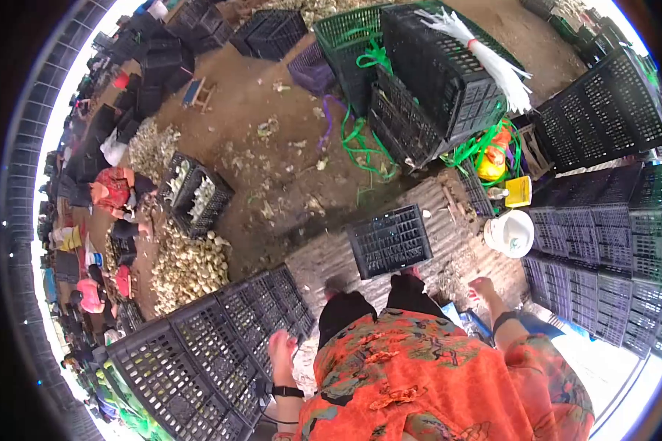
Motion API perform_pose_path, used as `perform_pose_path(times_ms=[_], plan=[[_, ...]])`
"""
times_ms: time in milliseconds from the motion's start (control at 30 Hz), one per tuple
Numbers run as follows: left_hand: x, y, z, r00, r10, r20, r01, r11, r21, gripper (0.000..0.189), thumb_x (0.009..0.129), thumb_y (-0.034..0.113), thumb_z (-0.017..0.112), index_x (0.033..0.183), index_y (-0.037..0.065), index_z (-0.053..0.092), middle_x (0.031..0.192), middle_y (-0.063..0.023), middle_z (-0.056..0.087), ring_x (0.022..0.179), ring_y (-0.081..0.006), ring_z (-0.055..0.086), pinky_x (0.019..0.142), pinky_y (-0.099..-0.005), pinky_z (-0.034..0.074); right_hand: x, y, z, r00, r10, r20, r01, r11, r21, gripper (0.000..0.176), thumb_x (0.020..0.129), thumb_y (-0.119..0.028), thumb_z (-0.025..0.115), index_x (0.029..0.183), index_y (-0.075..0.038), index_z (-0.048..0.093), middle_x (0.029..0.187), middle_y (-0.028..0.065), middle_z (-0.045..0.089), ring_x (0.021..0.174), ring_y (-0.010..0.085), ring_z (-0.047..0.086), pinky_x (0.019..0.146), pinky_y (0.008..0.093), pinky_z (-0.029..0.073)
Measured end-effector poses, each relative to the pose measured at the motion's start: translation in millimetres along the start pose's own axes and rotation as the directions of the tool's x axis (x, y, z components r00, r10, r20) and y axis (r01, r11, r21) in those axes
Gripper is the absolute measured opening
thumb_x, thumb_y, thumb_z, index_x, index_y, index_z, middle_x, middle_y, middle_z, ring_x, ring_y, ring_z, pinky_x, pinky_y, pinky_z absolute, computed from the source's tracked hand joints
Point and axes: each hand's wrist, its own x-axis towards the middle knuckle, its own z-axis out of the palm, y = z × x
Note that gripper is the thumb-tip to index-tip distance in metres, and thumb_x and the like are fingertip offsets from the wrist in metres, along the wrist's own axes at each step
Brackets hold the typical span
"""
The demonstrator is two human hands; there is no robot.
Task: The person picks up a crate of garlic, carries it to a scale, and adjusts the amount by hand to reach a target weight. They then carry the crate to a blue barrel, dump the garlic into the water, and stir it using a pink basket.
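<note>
My left hand (281, 347) hangs low on the left, beside a row of black slatted crates (221, 331). Its fingers are loosely bent, with nothing seen in them. My right hand (482, 289) is held out to the right, fingers apart and slightly curled, nothing in it. In front of my feet lies a black plastic crate (391, 241) on a ridged, dirty board (324, 257). A white bucket (509, 234) stands beyond my right hand, and a yellow container (518, 192) is close behind it.
Tall stacks of black crates (596, 220) line the right side. More crates (441, 73) stand ahead, topped by white strips (485, 59), with green straps (364, 151) on the ground. Left are a pale bulb heap (187, 268), a filled crate (197, 195) and a seated person (114, 189).
</note>
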Motion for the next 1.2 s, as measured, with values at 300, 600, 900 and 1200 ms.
perform_pose_path(times_ms=[300,600,900,1200], plan=[[117.7,-77.1,-115.5,0.967,-0.249,0.053,0.254,0.928,-0.273,0.015,0.084,0.019,0.058,0.074,0.013,0.05,0.064,-0.0014,0.051,0.059,-0.0163,0.056,0.048,-0.0283,0.044,-70.2,-75.6,103.5,1.0,-0.011,-0.003,0.011,1.0,-0.029,0.022,0.081,-0.019,0.064,0.097,-0.004,0.061,0.075,0.009,0.064,0.058,0.021,0.065,0.048,0.0334,0.052],[179.8,36.6,-13.4,0.988,-0.01,0.153,0.035,0.987,-0.16,0.018,0.086,0.023,0.061,0.098,0.01,0.056,0.081,-0.0013,0.056,0.064,-0.014,0.058,0.053,-0.0258,0.044,-88.8,-96.8,223.2,0.991,0.135,-0.012,-0.132,0.981,0.145,0.017,0.082,-0.023,0.064,0.089,-0.01,0.056,0.068,0.0045,0.057,0.054,0.0177,0.059,0.047,0.0323,0.049],[163.2,18.0,-23.2,0.98,-0.117,0.163,0.125,0.991,-0.04,0.013,0.088,0.023,0.061,0.093,0.013,0.056,0.073,0.0015,0.058,0.062,-0.011,0.057,0.05,-0.0237,0.043,20.0,-75.5,279.3,0.892,0.399,-0.212,-0.221,0.794,0.567,0.059,0.08,-0.051,0.062,0.122,-0.013,0.045,0.106,0.0182,0.051,0.079,0.0275,0.056,0.064,0.0452,0.05],[149.3,-29.4,-77.9,0.948,-0.313,-0.05,0.314,0.904,0.291,0.017,0.089,0.022,0.06,0.097,0.008,0.057,0.078,-0.0047,0.061,0.06,-0.0138,0.06,0.049,-0.0238,0.046,86.0,-76.5,343.7,0.97,0.19,-0.154,0.146,0.058,0.988,0.044,0.084,-0.014,0.067,0.12,-0.019,0.042,0.103,0.0052,0.058,0.09,0.0236,0.061,0.07,0.0397,0.052]])
